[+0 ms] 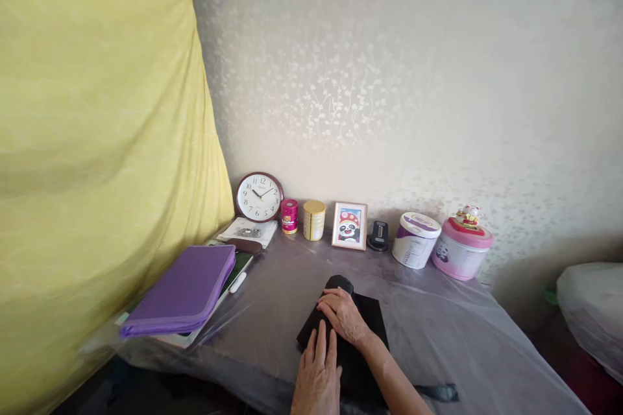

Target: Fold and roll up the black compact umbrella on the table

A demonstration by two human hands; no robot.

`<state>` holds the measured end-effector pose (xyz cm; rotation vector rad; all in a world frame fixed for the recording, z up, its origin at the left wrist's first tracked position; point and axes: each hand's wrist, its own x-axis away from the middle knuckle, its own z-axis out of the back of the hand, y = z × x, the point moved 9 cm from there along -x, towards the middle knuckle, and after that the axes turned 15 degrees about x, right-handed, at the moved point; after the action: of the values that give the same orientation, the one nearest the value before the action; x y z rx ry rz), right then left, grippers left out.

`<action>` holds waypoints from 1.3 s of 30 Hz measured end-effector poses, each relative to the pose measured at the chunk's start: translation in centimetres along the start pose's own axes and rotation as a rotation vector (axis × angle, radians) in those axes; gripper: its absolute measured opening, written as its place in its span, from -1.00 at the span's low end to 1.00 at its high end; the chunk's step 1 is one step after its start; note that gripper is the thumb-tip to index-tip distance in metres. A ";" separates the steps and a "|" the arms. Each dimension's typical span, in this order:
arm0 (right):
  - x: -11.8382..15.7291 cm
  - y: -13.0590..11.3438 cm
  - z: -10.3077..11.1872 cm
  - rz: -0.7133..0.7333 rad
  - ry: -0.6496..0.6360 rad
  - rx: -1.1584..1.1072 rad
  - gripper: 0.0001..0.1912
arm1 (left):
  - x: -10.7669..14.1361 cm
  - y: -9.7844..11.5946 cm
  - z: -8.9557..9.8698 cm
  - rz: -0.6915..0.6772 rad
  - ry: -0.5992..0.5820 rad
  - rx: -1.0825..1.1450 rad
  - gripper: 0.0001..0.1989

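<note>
A black cloth item (374, 324) lies on the table in front of me, with a rounded, bulging part at its far end and a dark strap (440, 392) reaching out to the right. My left hand (318, 369) rests on its near left part, fingers stretched forward and slightly apart. Across the bulging part lies my right hand (343, 316), its fingers bent over the cloth and pointing left. Whatever is inside the cloth is hidden.
Along the wall stand a clock (259, 197), a pink can (289, 216), a yellow-lidded can (314, 220), a panda picture frame (349, 225), a black device (378, 235) and two tubs (416, 241). A purple folder (182, 288) lies left, beside a yellow curtain (107, 142).
</note>
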<state>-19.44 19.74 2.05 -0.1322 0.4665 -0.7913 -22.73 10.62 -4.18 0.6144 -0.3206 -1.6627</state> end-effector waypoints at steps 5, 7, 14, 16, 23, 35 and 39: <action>-1.8 2.5 -0.9 -0.064 -0.021 0.119 -0.67 | 0.6 -1.6 -0.8 0.008 0.032 -0.010 -0.43; -2.2 3.3 -1.1 -0.105 -0.033 0.150 -0.66 | 0.7 -1.7 -0.7 0.032 0.009 -0.015 -0.42; -3.6 5.5 -1.7 -0.173 -0.049 0.246 -0.65 | 0.7 -0.8 1.2 0.197 -0.071 -0.101 -0.40; -3.9 6.0 -1.7 -0.202 -0.047 0.270 -0.65 | 0.8 -0.6 1.7 0.234 -0.091 -0.128 -0.38; -2.1 7.7 1.3 -0.371 0.112 0.318 -0.68 | 1.1 -0.2 2.4 0.274 -0.222 0.025 -0.43; 11.4 9.9 5.9 -0.767 0.230 0.026 -0.56 | 1.5 0.1 3.8 0.225 -0.135 0.087 -0.49; 12.2 7.4 4.0 -0.740 0.101 0.040 -0.52 | 1.6 -0.1 3.8 0.232 -0.127 0.056 -0.49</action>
<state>-5.41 16.02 -0.75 -0.2336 0.4993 -1.5372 -25.07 8.61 -1.42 0.4942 -0.5130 -1.4759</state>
